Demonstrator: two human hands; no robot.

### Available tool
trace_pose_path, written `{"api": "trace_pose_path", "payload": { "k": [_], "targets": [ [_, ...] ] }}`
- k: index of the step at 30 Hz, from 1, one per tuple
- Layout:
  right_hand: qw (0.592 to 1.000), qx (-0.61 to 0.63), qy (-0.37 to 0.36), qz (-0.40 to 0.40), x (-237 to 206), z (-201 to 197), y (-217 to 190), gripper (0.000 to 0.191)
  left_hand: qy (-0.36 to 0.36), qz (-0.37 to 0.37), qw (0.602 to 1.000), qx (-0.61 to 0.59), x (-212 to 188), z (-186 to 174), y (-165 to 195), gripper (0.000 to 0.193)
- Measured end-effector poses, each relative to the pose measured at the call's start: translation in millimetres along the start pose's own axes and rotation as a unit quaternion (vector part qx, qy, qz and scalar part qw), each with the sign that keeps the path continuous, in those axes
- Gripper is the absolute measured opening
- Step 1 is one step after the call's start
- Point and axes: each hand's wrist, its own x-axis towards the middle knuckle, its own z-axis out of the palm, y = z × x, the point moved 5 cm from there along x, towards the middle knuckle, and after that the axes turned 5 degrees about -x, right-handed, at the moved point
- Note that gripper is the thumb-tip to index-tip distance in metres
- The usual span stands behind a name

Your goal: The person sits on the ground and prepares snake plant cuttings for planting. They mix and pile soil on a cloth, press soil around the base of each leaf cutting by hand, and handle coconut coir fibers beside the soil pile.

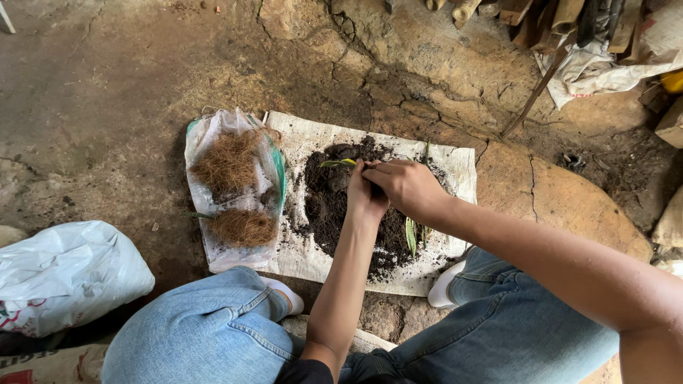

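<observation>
**Over the soil heap, two hands are meeting on a small plant**

Above the dark soil pile [334, 213], the left hand [365, 195] and the right hand [407, 186] are pressing together, knuckles up. Both sets of fingers are curling narrow around a green seedling [337, 163], whose leaves are sticking out just to the left of the left fingertips; how tightly each hand is gripping cannot be told, since the right hand is covering part of the left. Beneath the fingers, the soil is lying on a white woven sack [455, 167] spread flat on the ground. Another green leaf [410, 236] is poking up from the soil just below the right wrist. Well to the left of the fingers, a clear plastic bag [206, 135] is lying open, holding brown coconut fibre [229, 163] in two clumps. Nearer the person, the knees in blue jeans [206, 327] are framing both forearms, and a white sack [67, 274] is sitting far left of the hands.
</observation>
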Motion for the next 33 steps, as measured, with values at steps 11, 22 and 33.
{"api": "trace_pose_path", "payload": {
  "k": [11, 22, 33],
  "targets": [
    [0.999, -0.013, 0.000, 0.041, 5.7, -21.4, 1.4, 0.023, -0.082, 0.021, 0.996, 0.035, 0.4, 10.7, -1.2, 0.045],
    [0.992, -0.101, 0.001, -0.073, 2.6, -27.4, -15.9, 0.018, -0.119, -0.003, 0.992, 0.037, -1.7, 15.5, 7.6, 0.046],
    [0.995, 0.045, -0.029, 0.079, 1.1, -49.1, 25.1, 0.031, -0.177, 0.031, 0.983, 0.041, -24.7, 49.3, 21.8, 0.028]
  ]
}}
